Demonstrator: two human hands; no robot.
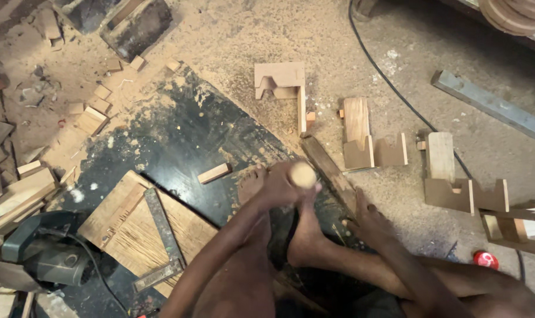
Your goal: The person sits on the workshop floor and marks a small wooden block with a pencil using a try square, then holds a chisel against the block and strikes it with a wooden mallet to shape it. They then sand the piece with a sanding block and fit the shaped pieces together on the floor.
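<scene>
Left hand (282,184) grips a round-ended wooden handle (302,174); right hand (367,217) presses spread on the dark wooden strip (329,171). Several notched wooden brackets (373,152) lie finished nearby.

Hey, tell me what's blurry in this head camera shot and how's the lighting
In the head view, the left hand gripping a round wooden handle is smeared by motion blur; the right hand, resting on the dark plank, looks sharper. Lighting is soft and even, with a faint sheen on the black board; the lower edge falls into shadow.
</scene>
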